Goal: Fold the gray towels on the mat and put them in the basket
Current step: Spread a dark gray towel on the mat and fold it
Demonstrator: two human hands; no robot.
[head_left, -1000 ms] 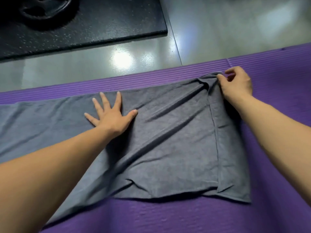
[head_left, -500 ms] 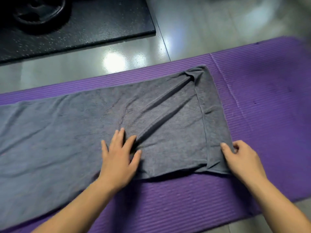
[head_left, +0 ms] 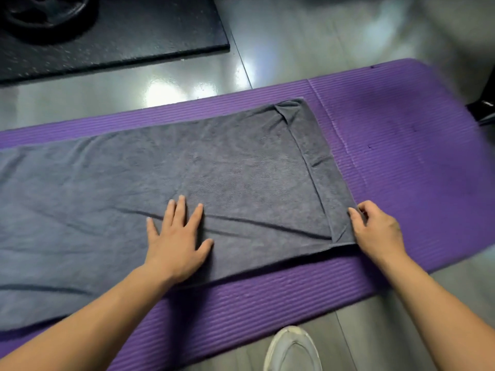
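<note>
A long gray towel [head_left: 214, 167] lies spread across the purple mat [head_left: 401, 145], running off the left edge of the view. Its right end is a folded edge with a narrow flap. My left hand [head_left: 176, 242] presses flat on the towel near its front edge, fingers straight and spread. My right hand [head_left: 377, 231] pinches the towel's near right corner between thumb and fingers. A few shallow creases run between my two hands. No basket is in sight.
A black rubber floor mat [head_left: 112, 41] with a dark weight plate [head_left: 45, 12] lies on the grey floor at the back left. A white shoe [head_left: 293, 349] stands at the mat's front edge. A dark object [head_left: 482, 111] sits at the right edge.
My right hand came from the towel's far right corner to its near right corner. My left hand slid toward the front edge. The big diagonal folds are now mostly flattened.
</note>
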